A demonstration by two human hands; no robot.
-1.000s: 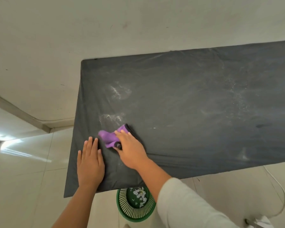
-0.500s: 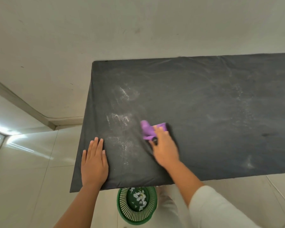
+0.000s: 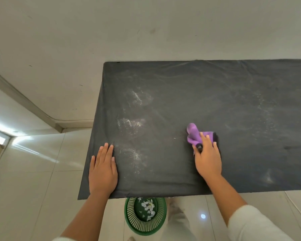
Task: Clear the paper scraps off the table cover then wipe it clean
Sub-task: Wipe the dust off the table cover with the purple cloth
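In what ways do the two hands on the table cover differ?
The left hand lies flat and empty near the cover's left edge; the right hand presses a purple cloth further right. Left fingers are straight, right ones bend over the cloth. Both rest on the black table cover.

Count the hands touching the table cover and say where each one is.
2. The left hand lies flat on the table cover near its front left corner; the right hand presses the purple cloth further right.
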